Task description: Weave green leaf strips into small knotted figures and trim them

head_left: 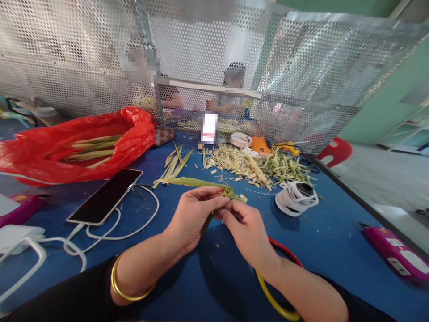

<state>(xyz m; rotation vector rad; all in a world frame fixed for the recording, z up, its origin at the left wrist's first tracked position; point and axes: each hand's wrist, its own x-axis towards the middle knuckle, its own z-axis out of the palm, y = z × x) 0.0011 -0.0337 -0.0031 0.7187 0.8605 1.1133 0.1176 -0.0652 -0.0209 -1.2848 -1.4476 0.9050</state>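
Knotted green leaf (196, 182) was pinched in two hands

The left hand (192, 212) was closed on the leaf, thumb and fingertips pressed against the knot's left side. The right hand (247, 226) was half curled, its thumb and forefinger gripping the knot from the near right; the fingers partly covered the leaf there.

On the blue table (231, 286), a heap of shredded scraps (234, 163) lay on the far side and a spool of white cord (291, 201) to the right. To the left were a phone (107, 197), a white cable (158, 205) and an open red plastic bag (139, 129). The right forearm crossed a red-and-yellow ring (268, 296), hiding part of it.

The leaf's knot sat between both hands' fingertips, its long blade pointing left.
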